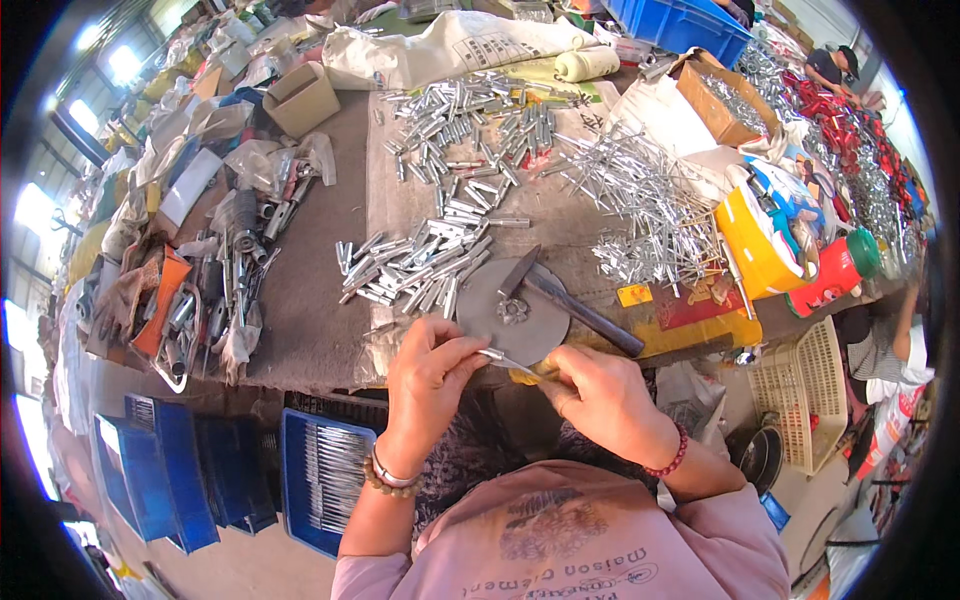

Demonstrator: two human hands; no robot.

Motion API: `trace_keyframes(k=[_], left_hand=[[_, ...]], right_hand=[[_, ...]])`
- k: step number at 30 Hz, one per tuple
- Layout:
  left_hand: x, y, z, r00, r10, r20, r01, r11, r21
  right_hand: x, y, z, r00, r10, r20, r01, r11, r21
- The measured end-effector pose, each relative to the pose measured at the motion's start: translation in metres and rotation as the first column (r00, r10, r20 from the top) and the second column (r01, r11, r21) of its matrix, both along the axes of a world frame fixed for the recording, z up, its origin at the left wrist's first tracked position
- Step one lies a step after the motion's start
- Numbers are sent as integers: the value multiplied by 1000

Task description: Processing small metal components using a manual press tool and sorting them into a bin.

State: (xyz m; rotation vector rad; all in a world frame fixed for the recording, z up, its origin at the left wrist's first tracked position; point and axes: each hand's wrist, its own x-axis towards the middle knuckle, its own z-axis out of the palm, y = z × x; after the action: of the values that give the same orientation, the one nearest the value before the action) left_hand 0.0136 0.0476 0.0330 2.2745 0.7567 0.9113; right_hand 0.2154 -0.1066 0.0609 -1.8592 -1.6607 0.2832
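My left hand (430, 378) pinches a short silver metal sleeve (491, 353) just off the table's near edge. From it a thin metal rod (522, 368) runs to my right hand (612, 398), whose thumb and fingers are closed on its other end. How far the rod sits inside the sleeve is hidden. Just beyond my hands lies a round grey metal disc (480, 300), with a hammer (575, 305) resting across it. A heap of silver metal sleeves (430, 260) lies beyond my left hand, and a pile of thin metal rods (655, 210) is farther right.
Tools and scrap (240, 235) crowd the table's left. A cardboard box (725, 105), a cut yellow container (755, 245) and a red jar (825, 285) stand on the right. Below the near edge, a blue crate (325, 470) holds long metal parts. Another person (835, 70) is far right.
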Motion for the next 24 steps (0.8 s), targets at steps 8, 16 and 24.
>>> trace_keyframes(k=[8, 16, 24], left_hand=[[-3, -61, -7, 967, 217, 131, -111, 829, -548], [-11, -67, -11, 881, 359, 309, 134, 437, -890], [-59, -67, -20, 770, 508, 386, 105, 497, -862]], right_hand=[[-15, -10, -12, 768, -91, -634, -159, 932, -327], [-43, -15, -16, 573, -166, -803, -251, 896, -365], [-66, -13, -32, 716, -8, -698, -310, 893, -328]])
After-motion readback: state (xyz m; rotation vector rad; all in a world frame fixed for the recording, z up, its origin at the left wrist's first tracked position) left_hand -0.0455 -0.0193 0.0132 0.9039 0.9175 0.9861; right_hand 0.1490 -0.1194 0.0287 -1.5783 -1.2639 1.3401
